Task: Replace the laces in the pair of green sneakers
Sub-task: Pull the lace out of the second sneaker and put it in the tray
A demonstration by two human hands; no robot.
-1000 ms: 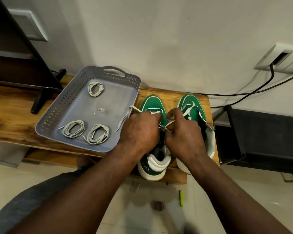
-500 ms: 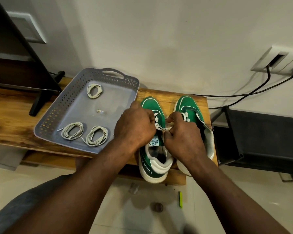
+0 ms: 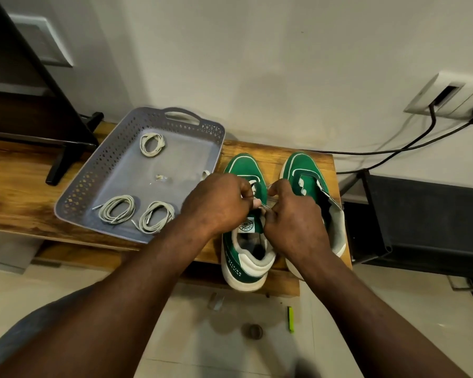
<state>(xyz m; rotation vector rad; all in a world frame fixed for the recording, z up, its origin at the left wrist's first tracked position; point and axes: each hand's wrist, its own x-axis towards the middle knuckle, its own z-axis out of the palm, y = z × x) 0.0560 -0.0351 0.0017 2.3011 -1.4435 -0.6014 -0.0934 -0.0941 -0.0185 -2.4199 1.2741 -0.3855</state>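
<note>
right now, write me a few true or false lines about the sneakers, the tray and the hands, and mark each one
1. Three coiled laces lie in the grey tray. True.
2. The left hand and right hand pinch a lace at the left sneaker. True.
3. The sneakers stand on the floor. False: both stand on the wooden bench.
4. The tray sits to the right of the sneakers. False: it sits to their left.
5. The right sneaker lies on its side. False: it stands upright beside the left one.
</note>
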